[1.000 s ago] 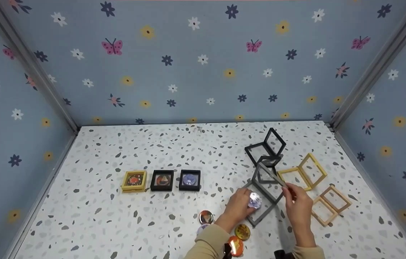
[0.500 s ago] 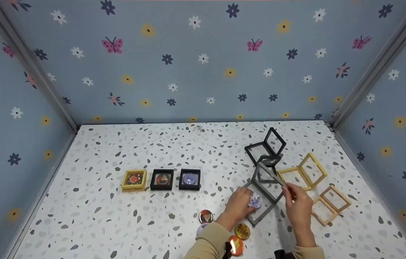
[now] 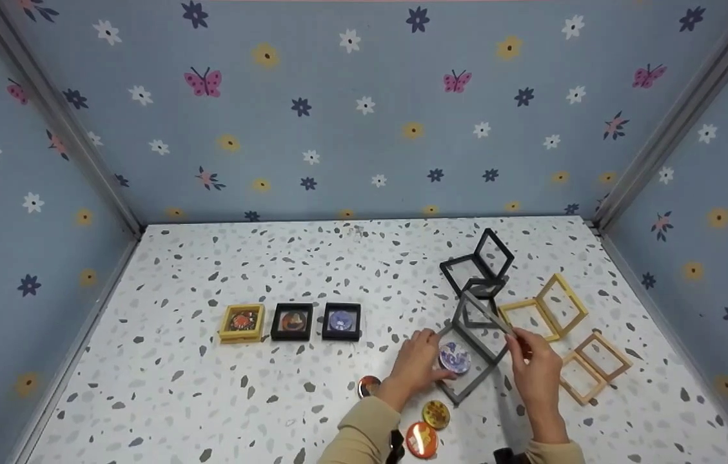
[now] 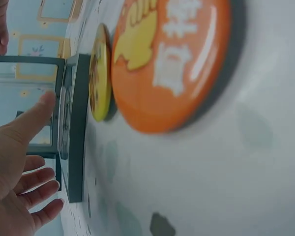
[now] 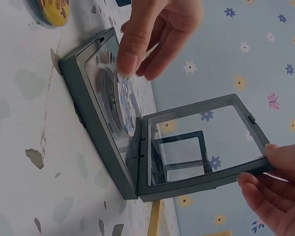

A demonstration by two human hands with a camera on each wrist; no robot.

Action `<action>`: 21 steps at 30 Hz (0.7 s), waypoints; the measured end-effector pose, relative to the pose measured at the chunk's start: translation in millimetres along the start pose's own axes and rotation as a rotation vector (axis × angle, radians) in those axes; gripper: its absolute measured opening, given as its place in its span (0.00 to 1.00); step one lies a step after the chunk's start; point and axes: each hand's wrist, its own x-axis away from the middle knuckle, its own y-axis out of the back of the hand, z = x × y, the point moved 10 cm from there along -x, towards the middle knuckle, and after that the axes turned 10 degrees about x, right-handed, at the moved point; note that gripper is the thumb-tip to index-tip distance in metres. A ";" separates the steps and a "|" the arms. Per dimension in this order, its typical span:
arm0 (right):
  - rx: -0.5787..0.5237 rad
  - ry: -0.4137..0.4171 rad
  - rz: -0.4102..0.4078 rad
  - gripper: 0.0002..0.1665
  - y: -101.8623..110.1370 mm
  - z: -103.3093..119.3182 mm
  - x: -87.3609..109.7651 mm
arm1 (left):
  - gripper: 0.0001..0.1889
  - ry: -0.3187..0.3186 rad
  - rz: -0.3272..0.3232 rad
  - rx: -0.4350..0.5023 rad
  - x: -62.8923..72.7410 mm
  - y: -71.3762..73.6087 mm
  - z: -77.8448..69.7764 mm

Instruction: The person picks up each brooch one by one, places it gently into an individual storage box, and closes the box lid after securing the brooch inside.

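A grey hinged display frame (image 3: 474, 386) stands unfolded, its base on the table and its lid raised. My right hand (image 3: 536, 370) pinches the edge of that lid (image 5: 214, 183) between thumb and fingers. On the clear film of the base lies a round purple-and-white badge (image 3: 455, 358). My left hand (image 3: 412, 364) is beside the badge with fingers spread and relaxed, the thumb close over the near corner of the base. In the right wrist view, the left thumb (image 5: 132, 51) overlaps the badge's upper end.
Orange (image 3: 422, 440) and yellow (image 3: 436, 415) badges lie near my left sleeve, which partly hides another badge (image 3: 369, 385). Closed yellow (image 3: 241, 323) and black (image 3: 292, 322) frames hold badges at left. Unfolded black (image 3: 460, 263), yellow (image 3: 554, 309) and wood-coloured (image 3: 596, 368) frames stand behind and right.
My left hand has let go of the purple badge and drawn slightly left, leaving it lying in the grey frame. The right hand has stayed on the lid.
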 end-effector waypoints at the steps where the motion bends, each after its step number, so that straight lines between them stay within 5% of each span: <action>1: -0.001 -0.002 0.002 0.09 -0.3 -0.1 0.1 | 0.39 0.012 0.004 0.021 0.7 0.7 3.1; 10: -0.022 0.020 0.012 0.10 -1.3 2.8 2.4 | 0.45 0.030 0.042 0.013 7.6 4.8 18.8; 21: -0.049 0.059 0.050 0.09 -2.2 13.2 8.3 | 0.27 0.045 0.031 0.038 11.8 8.8 29.7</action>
